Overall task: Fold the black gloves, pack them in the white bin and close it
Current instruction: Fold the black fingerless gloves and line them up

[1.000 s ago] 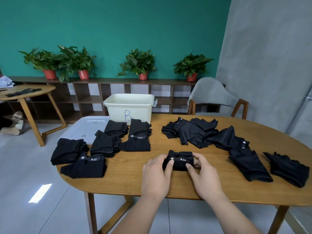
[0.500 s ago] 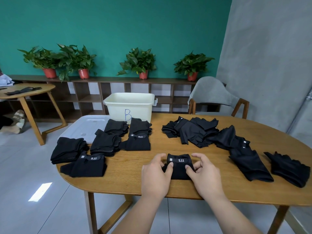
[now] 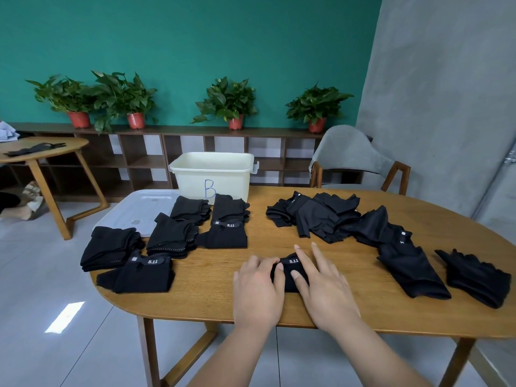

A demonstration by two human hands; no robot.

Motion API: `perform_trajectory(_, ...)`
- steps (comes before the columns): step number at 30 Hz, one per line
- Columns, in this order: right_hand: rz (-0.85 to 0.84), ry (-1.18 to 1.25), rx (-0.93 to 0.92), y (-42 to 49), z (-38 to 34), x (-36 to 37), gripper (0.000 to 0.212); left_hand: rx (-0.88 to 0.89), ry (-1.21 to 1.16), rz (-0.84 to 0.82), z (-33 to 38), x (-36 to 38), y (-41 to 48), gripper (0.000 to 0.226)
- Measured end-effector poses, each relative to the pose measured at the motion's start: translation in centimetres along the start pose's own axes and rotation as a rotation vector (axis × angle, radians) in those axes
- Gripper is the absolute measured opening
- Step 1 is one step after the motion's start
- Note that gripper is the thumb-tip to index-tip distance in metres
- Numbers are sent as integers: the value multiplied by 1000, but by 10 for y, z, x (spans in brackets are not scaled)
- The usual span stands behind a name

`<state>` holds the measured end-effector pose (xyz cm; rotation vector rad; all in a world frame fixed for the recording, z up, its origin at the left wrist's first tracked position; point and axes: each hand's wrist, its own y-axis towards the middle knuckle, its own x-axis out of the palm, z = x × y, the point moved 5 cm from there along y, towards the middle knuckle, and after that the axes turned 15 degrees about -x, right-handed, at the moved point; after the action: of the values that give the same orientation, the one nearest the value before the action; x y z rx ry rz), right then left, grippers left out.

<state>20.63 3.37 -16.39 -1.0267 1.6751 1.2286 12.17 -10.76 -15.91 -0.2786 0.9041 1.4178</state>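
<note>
A small folded black glove (image 3: pixel 291 268) with a 5.11 label lies on the wooden table (image 3: pixel 195 300) near its front edge. My left hand (image 3: pixel 257 289) grips the glove's left edge with curled fingers and thumb. My right hand (image 3: pixel 325 286) rests flat on its right side, fingers spread and thumb pressing the cloth. Several folded gloves (image 3: pixel 170 237) sit in stacks at the left. Unfolded gloves (image 3: pixel 318 216) lie in a heap at the right. The open white bin (image 3: pixel 192 182), marked B, stands at the back with its lid (image 3: pixel 139 205) lying beside it.
More loose black gloves (image 3: pixel 413 270) lie along the table's right end. A grey chair (image 3: pixel 349 155) stands behind the table. A smaller round table (image 3: pixel 42 149) is at the far left, and a shelf with potted plants (image 3: pixel 226 101) lines the green wall.
The glove bundle has been turned and pressed narrower. My right hand's fingers have straightened and spread over it, and both hands sit closer together.
</note>
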Motion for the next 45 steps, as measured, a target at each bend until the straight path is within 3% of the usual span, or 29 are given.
perform_trajectory(3,-30,-25,39,0,0,-1,59,19,64,9,1,2,-1,43)
perform_trajectory(14,-108,-45,134,7,8,8,59,5,154,-57,-1,10,5,38)
perform_trajectory(18,68,106,108,3,8,1,56,2,108,-12,-6,12,5,37)
perform_trajectory(21,252,282,188,-3,16,-7,53,-4,77,81,-4,6,2,36)
perform_trajectory(25,387,359,255,-8,23,-13,53,152,191,155,13,-2,-5,41)
perform_trajectory(30,422,369,292,-6,30,-9,56,357,283,-3,44,14,-16,52)
perform_trajectory(35,396,371,289,-7,35,-6,56,215,564,-391,49,40,-21,69)
perform_trajectory(45,359,315,267,-5,39,-4,59,174,636,-487,17,26,-5,73)
